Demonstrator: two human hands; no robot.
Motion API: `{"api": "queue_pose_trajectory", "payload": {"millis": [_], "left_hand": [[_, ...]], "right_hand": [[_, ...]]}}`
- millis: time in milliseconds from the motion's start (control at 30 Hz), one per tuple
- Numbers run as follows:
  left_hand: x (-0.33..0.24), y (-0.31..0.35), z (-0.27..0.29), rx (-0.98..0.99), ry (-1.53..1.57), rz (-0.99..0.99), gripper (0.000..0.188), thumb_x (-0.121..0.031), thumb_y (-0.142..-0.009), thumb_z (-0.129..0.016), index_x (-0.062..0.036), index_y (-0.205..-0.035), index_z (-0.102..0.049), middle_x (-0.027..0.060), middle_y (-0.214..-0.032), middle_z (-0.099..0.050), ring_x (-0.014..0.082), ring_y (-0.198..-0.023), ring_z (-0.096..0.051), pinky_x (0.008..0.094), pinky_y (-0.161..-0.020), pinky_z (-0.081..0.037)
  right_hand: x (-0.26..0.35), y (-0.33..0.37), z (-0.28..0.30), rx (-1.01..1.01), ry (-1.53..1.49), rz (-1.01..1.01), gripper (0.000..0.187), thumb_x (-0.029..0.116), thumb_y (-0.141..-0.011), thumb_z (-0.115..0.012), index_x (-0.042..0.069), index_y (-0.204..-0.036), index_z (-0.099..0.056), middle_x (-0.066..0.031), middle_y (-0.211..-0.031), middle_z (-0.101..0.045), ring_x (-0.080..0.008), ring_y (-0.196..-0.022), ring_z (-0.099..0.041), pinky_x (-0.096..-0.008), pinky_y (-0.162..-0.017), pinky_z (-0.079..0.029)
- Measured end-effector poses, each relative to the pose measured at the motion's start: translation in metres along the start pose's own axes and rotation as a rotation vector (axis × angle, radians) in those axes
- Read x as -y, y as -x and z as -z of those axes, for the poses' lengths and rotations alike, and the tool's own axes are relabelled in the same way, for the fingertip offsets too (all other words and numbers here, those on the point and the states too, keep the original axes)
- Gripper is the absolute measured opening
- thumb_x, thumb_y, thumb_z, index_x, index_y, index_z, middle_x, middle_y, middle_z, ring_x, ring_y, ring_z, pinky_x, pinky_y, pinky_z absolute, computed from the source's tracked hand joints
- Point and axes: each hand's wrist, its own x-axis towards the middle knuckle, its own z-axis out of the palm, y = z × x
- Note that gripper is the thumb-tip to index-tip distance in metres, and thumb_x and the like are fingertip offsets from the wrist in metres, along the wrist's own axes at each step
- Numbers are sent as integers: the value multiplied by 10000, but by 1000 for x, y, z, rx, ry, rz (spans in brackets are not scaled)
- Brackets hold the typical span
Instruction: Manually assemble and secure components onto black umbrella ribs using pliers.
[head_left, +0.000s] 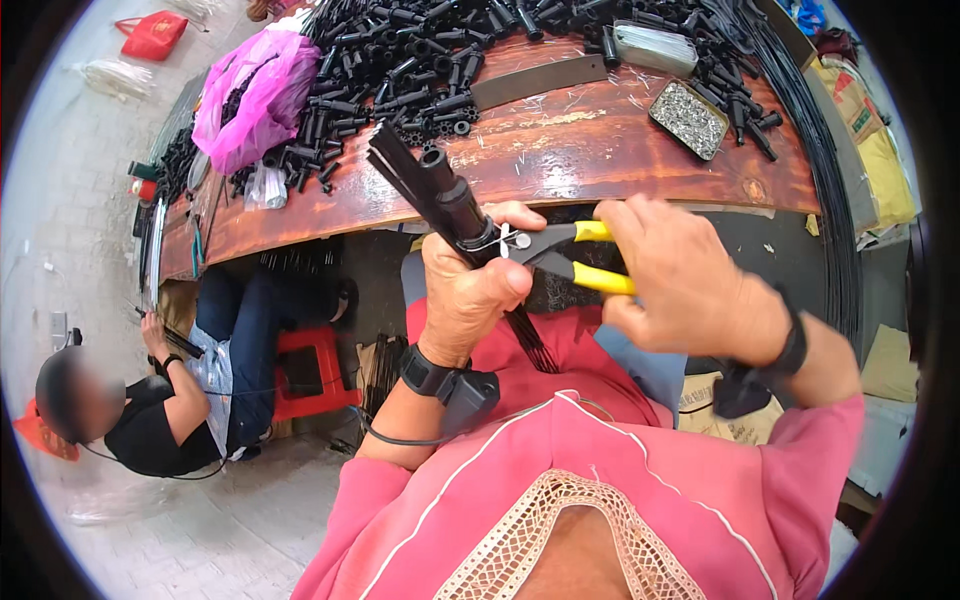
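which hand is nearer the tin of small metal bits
Right. The right hand, gripping the yellow-handled pliers, is below the tin in the picture; the left hand, around the black rods, is farther off, below and to its left.

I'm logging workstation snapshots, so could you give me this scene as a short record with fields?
Left hand: around a black tubular part and a bundle of thin black rods
Right hand: on the yellow handles of the pliers
Wooden table: heap of black parts along the far side; metal tray of small metal pieces toward the right; pink bag toward the left
Co-worker: black top, at the picture's left
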Motion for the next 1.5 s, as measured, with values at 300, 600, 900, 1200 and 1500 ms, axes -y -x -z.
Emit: {"api": "queue_pose_trajectory", "payload": {"millis": [300, 600, 900, 1200, 1500], "left_hand": [[-7, -5, -4, -34, 54, 169, 1117, -911, -758, -151, 28, -1185, -577, -23, -454, -357, 99, -385, -302, 253, -410, -263], [-6, -9, -12, -138, -12, 170, 1073, -864, -812, -106, 14, -1131, -634, -19, -428, -367, 82, -360, -291, 230, -381, -252], [-7, -8, 3, -186, -26, 141, 1066, -878, -787, -195, 13, -1261, -540, -18, -451, -357, 108, -383, -301, 262, -397, -275], [-1, -7, 6, -48, -27, -113, 916, -768, -805, -469, -92, -1413, -356, -32, -541, -443, 52, -428, -375, 208, -411, -293], [-3, 2, 16, -10, 118, -26, 803, -772, -821, -414, -83, -1220, -514, -12, -548, -454, 61, -430, -398, 202, -410, -325]], "right_hand": [[-4, -2, -24, -46, -3, -73, 205, 54, -735, -633, 9, -875, -490, -179, -765, -606, -353, -697, -637, -437, -604, -501], [0, -34, 42, 162, 380, 199, 224, 74, -698, -689, 8, -837, -526, -153, -746, -601, -307, -694, -631, -391, -601, -493], [-13, -25, -35, 130, -152, -44, 230, 126, -745, -681, 5, -888, -547, -202, -751, -638, -386, -744, -650, -474, -635, -499], [36, -57, -65, -430, -1195, -186, 275, 66, -740, -774, 19, -903, -557, -9, -692, -527, -76, -645, -511, -260, -583, -471], [37, -68, -66, -344, -1488, -128, 321, 7, -743, -771, -5, -1022, -614, -20, -711, -599, -70, -593, -578, -225, -526, -481]]}}
